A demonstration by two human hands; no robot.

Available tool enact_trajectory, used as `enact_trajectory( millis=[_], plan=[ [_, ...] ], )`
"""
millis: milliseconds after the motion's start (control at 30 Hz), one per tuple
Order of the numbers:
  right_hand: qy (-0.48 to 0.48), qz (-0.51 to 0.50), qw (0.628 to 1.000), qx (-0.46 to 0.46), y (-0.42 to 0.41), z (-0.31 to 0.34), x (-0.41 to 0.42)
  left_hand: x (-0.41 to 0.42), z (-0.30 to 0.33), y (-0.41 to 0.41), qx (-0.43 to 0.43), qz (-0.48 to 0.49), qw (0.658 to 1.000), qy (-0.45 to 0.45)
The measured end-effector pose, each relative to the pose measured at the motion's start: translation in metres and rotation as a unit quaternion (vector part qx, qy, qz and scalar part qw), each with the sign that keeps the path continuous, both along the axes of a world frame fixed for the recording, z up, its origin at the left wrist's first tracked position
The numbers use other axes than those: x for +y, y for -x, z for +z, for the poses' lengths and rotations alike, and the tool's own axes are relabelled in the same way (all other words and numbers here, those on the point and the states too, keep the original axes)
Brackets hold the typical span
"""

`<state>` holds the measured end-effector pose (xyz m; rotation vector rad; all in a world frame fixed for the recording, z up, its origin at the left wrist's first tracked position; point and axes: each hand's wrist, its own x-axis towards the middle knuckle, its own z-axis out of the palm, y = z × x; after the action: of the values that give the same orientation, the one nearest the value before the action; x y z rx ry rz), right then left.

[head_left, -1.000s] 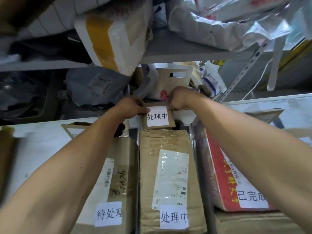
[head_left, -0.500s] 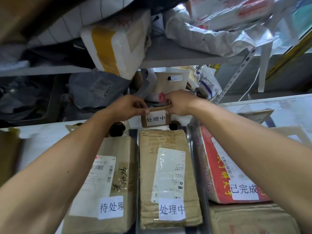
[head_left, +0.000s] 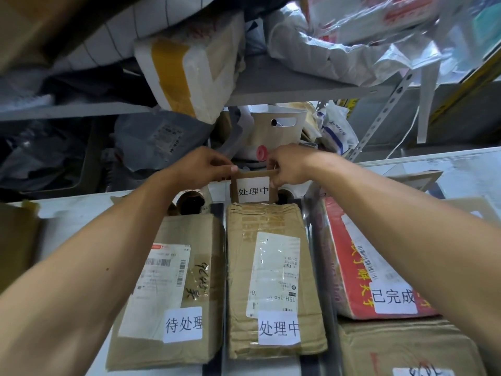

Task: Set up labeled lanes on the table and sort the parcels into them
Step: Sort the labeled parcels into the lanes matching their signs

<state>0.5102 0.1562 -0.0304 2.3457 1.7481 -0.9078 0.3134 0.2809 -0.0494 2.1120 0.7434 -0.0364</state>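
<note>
Sign: a cardboard sign card (head_left: 253,187) stands at the far end of the middle parcel (head_left: 273,280), printed face toward the person, long edge across the lane.
Grip: left hand (head_left: 202,169) and right hand (head_left: 288,169) each pinch a top corner.
Room: parcels lie side by side, narrow gaps between; shelf (head_left: 298,89) close overhead; bare worktop (head_left: 67,215) at left.
Change: the card stood lower and more tilted a second ago.
Axis: middle parcel runs lengthwise away from the person.

Low shelf (head_left: 298,90) w/ overhanging foam box (head_left: 189,71) caps headroom above the hands (head_left: 244,169). Behind the sign (head_left: 253,187): white bin (head_left: 279,128), grey bags (head_left: 160,139), no way thru. Three parcels (head_left: 273,267) lie side by side on the surface (head_left: 78,215), only narrow dark gaps betw. them. Bare strip at far left.
</note>
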Motion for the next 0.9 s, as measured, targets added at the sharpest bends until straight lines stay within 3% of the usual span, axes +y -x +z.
enact_trajectory(
  millis=[433,600,733,900],
  plan=[
    [-0.001,-0.010,0.999,-0.039,0.006,0.006,0.000,0.021,0.023,0.062,-0.006,0.075,0.992,-0.099],
    [-0.009,-0.011,0.998,-0.054,0.013,0.008,0.003,0.036,0.020,0.103,0.073,0.080,0.983,-0.149],
    [-0.069,-0.012,0.996,-0.053,0.022,0.016,0.009,0.044,0.017,0.134,0.165,0.038,0.973,-0.154],
    [-0.150,-0.001,0.988,-0.023,0.043,0.021,0.018,0.043,0.012,0.151,0.184,-0.002,0.965,-0.187]
  ],
)
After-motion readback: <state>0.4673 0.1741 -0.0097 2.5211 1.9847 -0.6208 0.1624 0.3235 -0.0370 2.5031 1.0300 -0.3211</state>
